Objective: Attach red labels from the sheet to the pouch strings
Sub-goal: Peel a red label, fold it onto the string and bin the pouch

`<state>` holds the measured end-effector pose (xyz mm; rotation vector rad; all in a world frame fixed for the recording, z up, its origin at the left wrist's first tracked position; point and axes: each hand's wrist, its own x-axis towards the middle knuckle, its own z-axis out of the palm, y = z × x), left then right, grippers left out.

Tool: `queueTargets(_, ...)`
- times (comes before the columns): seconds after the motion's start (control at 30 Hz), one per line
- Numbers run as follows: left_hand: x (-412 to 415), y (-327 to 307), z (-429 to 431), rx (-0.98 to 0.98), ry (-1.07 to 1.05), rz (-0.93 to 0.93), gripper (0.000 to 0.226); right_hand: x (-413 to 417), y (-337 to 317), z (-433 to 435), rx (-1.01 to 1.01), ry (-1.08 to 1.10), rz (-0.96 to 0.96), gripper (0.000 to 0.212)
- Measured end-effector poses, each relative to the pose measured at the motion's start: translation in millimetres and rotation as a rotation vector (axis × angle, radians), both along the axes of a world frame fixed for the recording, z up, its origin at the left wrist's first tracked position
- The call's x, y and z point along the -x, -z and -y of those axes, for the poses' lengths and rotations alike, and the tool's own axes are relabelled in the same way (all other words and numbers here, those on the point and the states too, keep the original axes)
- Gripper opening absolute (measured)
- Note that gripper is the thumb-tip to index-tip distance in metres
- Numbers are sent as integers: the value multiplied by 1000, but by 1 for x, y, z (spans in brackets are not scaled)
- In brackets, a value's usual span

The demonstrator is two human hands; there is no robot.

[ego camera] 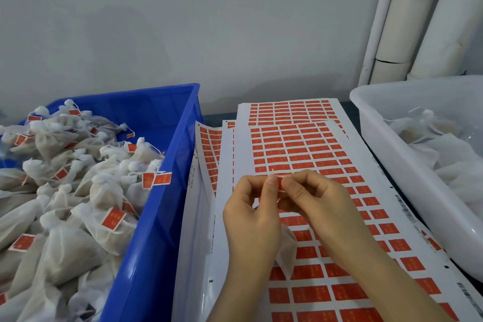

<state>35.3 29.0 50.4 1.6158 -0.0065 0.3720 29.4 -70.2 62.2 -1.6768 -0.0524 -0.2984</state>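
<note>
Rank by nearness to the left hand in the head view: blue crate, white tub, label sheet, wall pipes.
1. Label sheet, directly under the left hand.
2. Blue crate, to its left.
3. White tub, across on the right.
4. Wall pipes, far back right.

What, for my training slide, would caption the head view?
Left hand and right hand pinch a label over the sheets, between a blue bin of labelled pouches and a white tub.
</note>
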Motion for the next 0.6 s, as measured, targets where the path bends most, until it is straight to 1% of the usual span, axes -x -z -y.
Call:
queueTargets(0.07,-2,2,-1,-110,-48,-18,17,0,-1,-1,20,-8,-15,31)
queueTargets(0.2,1,4,-1,-262,-43,-12,29,0,-4,-2,162,-4,29,20)
queueTargets(0.27,1,5,-2,-287,-37,7,31,0,-5,0,213,-13,33,22)
queueTargets(0.33,1,6,-2,-280,-27,2,32,0,-7,2,272,-4,36,20)
queueTargets(0.4,1,6,-2,-262,-1,-8,33,-1,-9,3,339,-2,41,6)
queueTargets(0.43,0,6,-3,-247,18,-14,34,-1,-11,2,393,5,63,7)
queueTargets(0.47,0,4,-3,-222,41,-14,33,-2,-12,1,452,21,88,13)
queueTargets(0.53,-1,0,-3,-126,97,34,25,-4,-19,-2,547,79,126,19)
queueTargets(0.6,-1,-8,-3,-21,164,54,19,-7,-30,-3,607,134,162,18)
